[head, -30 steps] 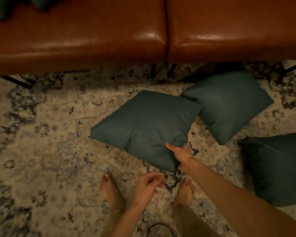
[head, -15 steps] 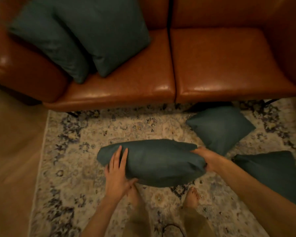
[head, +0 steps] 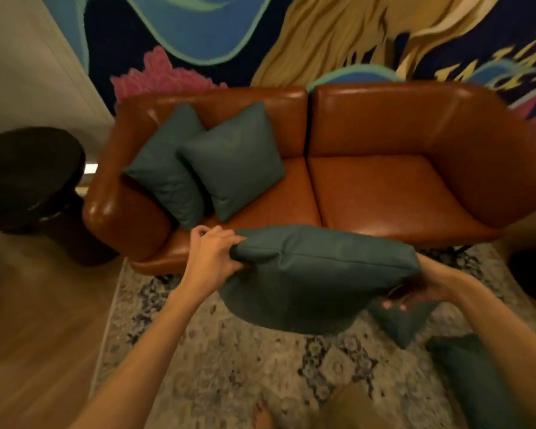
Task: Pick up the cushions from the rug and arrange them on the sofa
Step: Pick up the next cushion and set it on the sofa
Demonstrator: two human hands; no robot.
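A dark teal cushion [head: 316, 274] hangs in the air in front of the brown leather sofa [head: 378, 193]. My left hand [head: 212, 258] grips its left corner and my right hand [head: 421, 289] grips its right corner from below. Two teal cushions lean on the sofa's left seat: one against the armrest [head: 164, 168], one beside it [head: 232, 159]. Two more cushions lie on the patterned rug [head: 229, 366] at the right, one [head: 399, 320] partly hidden behind the held cushion and one [head: 477, 382] near the frame's edge.
A dark round side table [head: 28, 178] stands left of the sofa on the wooden floor [head: 37, 320]. A painted mural [head: 291, 35] covers the wall behind. The sofa's right seat holds nothing. My bare feet show at the bottom edge.
The cushion has come off the rug and now hangs at sofa-seat height in both hands. My view has tilted up, taking in the whole sofa and wall.
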